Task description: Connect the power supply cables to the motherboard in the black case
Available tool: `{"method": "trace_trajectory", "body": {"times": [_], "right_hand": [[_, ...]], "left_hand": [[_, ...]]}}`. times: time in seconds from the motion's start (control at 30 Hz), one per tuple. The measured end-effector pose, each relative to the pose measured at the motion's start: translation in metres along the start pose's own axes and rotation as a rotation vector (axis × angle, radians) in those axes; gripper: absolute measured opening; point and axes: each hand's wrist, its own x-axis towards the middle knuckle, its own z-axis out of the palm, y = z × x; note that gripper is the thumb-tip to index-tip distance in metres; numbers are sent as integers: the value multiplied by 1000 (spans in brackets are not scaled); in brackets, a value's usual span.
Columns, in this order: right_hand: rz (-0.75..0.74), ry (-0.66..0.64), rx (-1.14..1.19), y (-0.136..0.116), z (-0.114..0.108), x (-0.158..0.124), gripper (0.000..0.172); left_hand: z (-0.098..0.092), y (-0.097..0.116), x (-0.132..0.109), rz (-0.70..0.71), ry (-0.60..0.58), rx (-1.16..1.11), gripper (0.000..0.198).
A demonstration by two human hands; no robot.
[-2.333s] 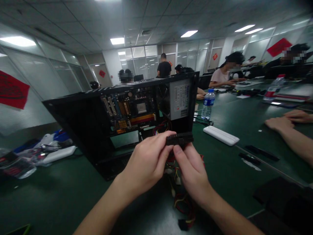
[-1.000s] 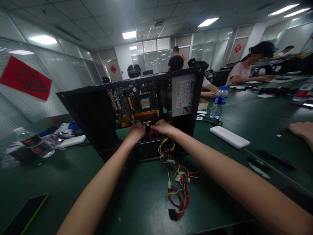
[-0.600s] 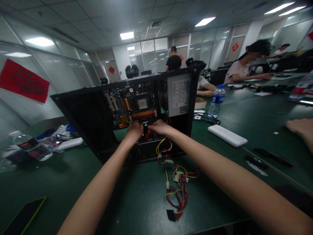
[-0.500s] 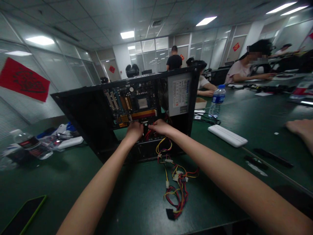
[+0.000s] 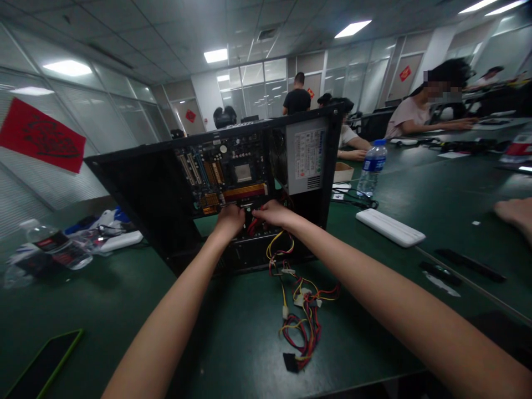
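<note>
An open black computer case (image 5: 137,205) stands on the green table (image 5: 233,343), its inside facing me. Within it is a motherboard (image 5: 243,173), with a silver power supply (image 5: 307,158) at upper right. My left hand (image 5: 230,218) is closed at the motherboard's lower edge; whatever its fingers grip is hidden. Just right of it, my right hand (image 5: 273,214) pinches a red cable (image 5: 254,226) near the same edge. A bundle of yellow, red and black power wires (image 5: 305,327) with connectors trails from the case onto the table below my right forearm.
To the right are a water bottle (image 5: 372,169), a white power strip-like bar (image 5: 390,227), dark strips (image 5: 469,265) and another person's hand (image 5: 515,216). At left lie a plastic bottle (image 5: 62,246) and a green-edged phone (image 5: 44,363). Several people sit or stand beyond.
My hands keep the same place at the motherboard's lower edge. The view has shifted slightly, and the things on the right appear a little farther right.
</note>
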Motion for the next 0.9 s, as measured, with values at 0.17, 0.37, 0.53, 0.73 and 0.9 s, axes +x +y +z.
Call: {"method": "trace_trajectory", "body": {"times": [0.17, 0.37, 0.53, 0.73, 0.9], "right_hand": [[38, -21, 77, -8, 1, -6, 30], [116, -18, 187, -17, 1, -10, 29], [200, 0, 304, -20, 4, -2, 18], [286, 16, 400, -26, 14, 3, 19], [313, 61, 453, -31, 19, 0, 19]], "left_hand": [[-3, 2, 8, -39, -17, -8, 38], [-3, -1, 6, -69, -13, 3, 41], [-2, -6, -2, -46, 11, -10, 41], [-2, -12, -5, 52, 31, -64, 36], [-2, -15, -3, 66, 53, -81, 34]]}}
